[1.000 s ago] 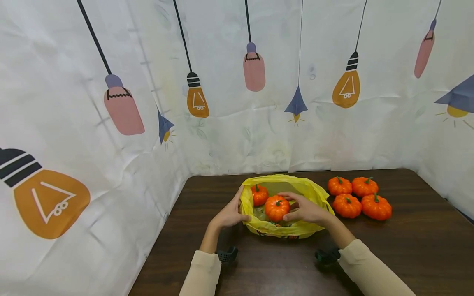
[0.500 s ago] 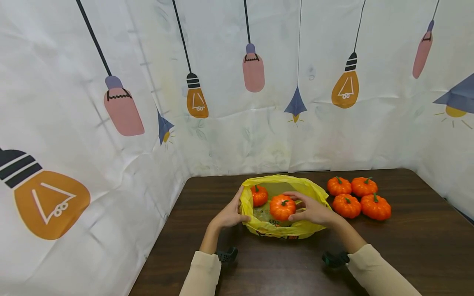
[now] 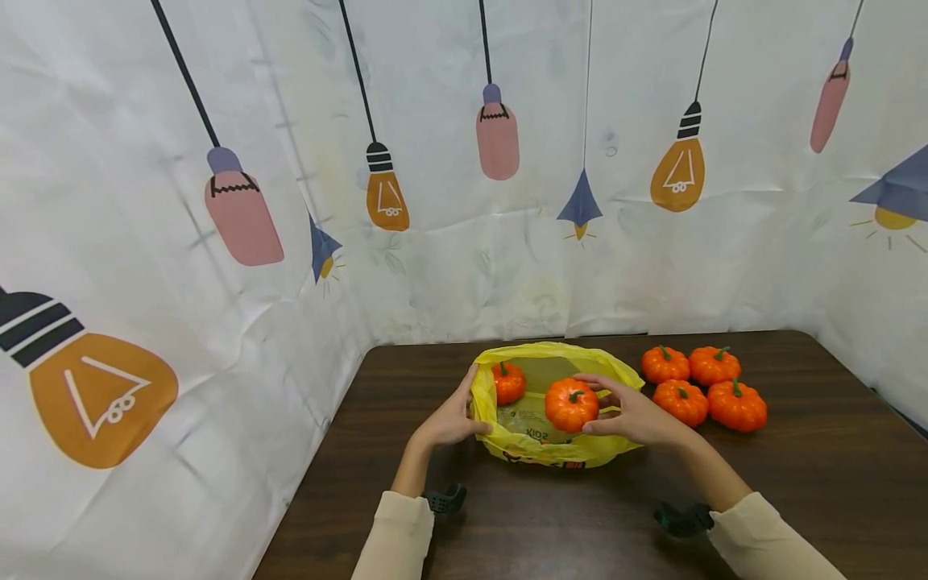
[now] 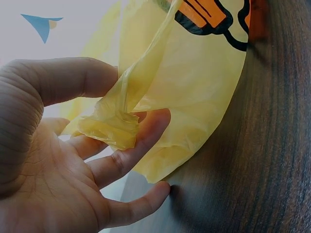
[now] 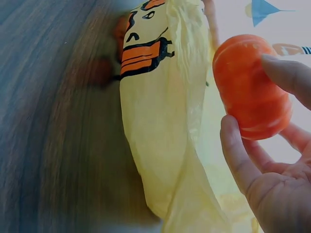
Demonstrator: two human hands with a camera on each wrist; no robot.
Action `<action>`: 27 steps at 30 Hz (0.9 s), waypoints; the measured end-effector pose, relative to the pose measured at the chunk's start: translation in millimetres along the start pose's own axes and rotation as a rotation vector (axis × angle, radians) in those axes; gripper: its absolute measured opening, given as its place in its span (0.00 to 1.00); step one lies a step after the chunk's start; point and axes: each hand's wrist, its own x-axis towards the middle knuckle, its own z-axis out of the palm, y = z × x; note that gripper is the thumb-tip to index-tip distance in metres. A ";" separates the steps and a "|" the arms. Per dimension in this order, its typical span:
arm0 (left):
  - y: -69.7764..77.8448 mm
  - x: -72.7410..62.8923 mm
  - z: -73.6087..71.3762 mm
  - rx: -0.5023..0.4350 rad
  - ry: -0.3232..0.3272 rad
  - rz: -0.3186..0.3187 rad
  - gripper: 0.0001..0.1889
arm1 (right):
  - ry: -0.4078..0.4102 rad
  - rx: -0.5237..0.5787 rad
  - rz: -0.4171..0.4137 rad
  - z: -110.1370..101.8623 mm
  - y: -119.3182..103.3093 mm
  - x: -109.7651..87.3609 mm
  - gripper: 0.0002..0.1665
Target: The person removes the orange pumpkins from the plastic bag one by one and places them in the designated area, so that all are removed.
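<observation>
A yellow plastic bag [image 3: 511, 445] lies on the dark table, its wide mouth turned up toward me. My left hand [image 3: 445, 420] holds the bag's left rim; in the left wrist view, the crumpled edge of the bag [image 4: 109, 126] sits between thumb and fingers. With my right hand [image 3: 638, 415] I grip a small orange pumpkin [image 3: 571, 405] by its right side, above the bag's opening. The right wrist view shows thumb and fingers around this pumpkin [image 5: 250, 90]. Another orange pumpkin [image 3: 509, 383] is inside the bag, at its left.
Several orange pumpkins [image 3: 679, 403] stand grouped on the table, right of the bag. Dark wood tabletop [image 3: 551, 524] stretches in front. A white curtain [image 3: 449, 266] printed with lamps hangs behind and at the sides.
My right hand has shifted right with the pumpkin, away from the one inside the bag, uncovering more of the bag's inside. The left hand has stayed at the left rim.
</observation>
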 end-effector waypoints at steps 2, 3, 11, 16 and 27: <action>0.4 0.0 0.2 0.002 0.001 0.001 0.62 | 0.008 0.001 -0.001 -2.3 1.2 -4.6 0.47; 0.7 0.1 0.2 0.002 0.002 0.002 0.62 | 0.012 0.001 0.001 -3.4 1.8 -7.0 0.47; 0.9 0.3 0.0 0.009 0.007 -0.002 0.62 | 0.024 0.038 0.017 -11.7 3.8 -27.9 0.48; 0.3 0.4 -0.3 0.029 0.009 0.000 0.62 | 0.025 0.034 0.029 -15.4 3.0 -41.6 0.48; 1.8 0.6 -0.7 0.061 0.015 0.006 0.62 | 0.051 0.046 0.034 -25.7 5.6 -69.7 0.46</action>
